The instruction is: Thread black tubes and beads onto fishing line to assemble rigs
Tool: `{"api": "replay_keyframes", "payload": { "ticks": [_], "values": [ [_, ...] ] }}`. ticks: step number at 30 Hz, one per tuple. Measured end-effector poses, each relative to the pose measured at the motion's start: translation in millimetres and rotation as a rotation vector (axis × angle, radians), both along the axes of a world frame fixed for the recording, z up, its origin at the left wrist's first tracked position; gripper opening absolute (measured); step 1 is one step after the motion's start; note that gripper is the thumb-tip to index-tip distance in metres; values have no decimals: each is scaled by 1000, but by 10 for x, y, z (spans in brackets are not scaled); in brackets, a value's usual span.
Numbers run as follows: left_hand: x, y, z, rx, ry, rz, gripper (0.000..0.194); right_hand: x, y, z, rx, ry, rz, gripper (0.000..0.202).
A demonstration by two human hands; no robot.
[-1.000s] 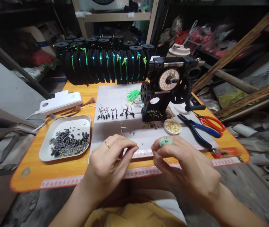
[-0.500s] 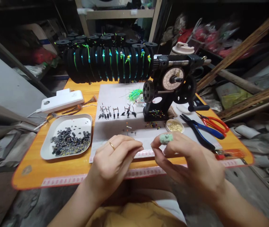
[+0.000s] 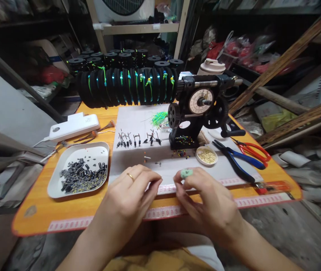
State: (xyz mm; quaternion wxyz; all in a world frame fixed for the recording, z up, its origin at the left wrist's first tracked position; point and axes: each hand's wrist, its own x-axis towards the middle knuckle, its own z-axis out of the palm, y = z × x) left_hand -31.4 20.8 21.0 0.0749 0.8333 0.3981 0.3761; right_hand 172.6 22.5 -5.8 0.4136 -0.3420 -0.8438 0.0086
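Note:
My left hand (image 3: 133, 195), with a ring on one finger, pinches thumb and forefinger together above the table's front edge. Facing it across a small gap, my right hand (image 3: 205, 195) also pinches; one finger wears a green wrap (image 3: 186, 173). Whatever sits between the fingertips is too fine or hidden to make out. Just beyond the hands, tiny pieces (image 3: 147, 157) lie on the pale sheet (image 3: 129, 165). A round dish of small gold parts (image 3: 206, 155) is beyond my right hand. Left of my left hand is a white tray (image 3: 53, 188) holding small black and grey parts.
A hand-cranked winder (image 3: 201, 101) carries a row of black spools (image 3: 126, 86). Blue-handled pliers (image 3: 236, 158), red-handled pliers (image 3: 257, 152) and an orange cutter (image 3: 277, 187) lie right. Small black parts with wires (image 3: 136, 140), green strands (image 3: 159, 118) and a white plug block (image 3: 74, 126) lie farther back.
The camera view has tipped up slightly, so the table sits lower. My right hand has come a little left and its fingers are drawn closer together; my left hand keeps its pinch.

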Motion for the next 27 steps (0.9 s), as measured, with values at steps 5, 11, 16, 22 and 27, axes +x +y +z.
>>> {"api": "replay_keyframes", "payload": {
  "ticks": [5, 11, 16, 22, 27],
  "values": [
    [36, 27, -5, 65, 194, -2, 11, -60, 52, 47, 13, -166, 52, 18],
    [54, 94, 10, -119, -167, -61, 15, -8, 97, 167, -66, 43, 99, 24],
    [70, 83, 12, -86, -300, -96, 17, 3, 88, 223, -76, 130, 147, 28],
    [77, 70, -2, -22, -320, -90, 15, -11, 76, 222, -74, 153, 143, 30],
    [87, 51, -11, 64, -241, -91, 15, 2, 35, 273, -79, 158, 106, 30]
  ]
}}
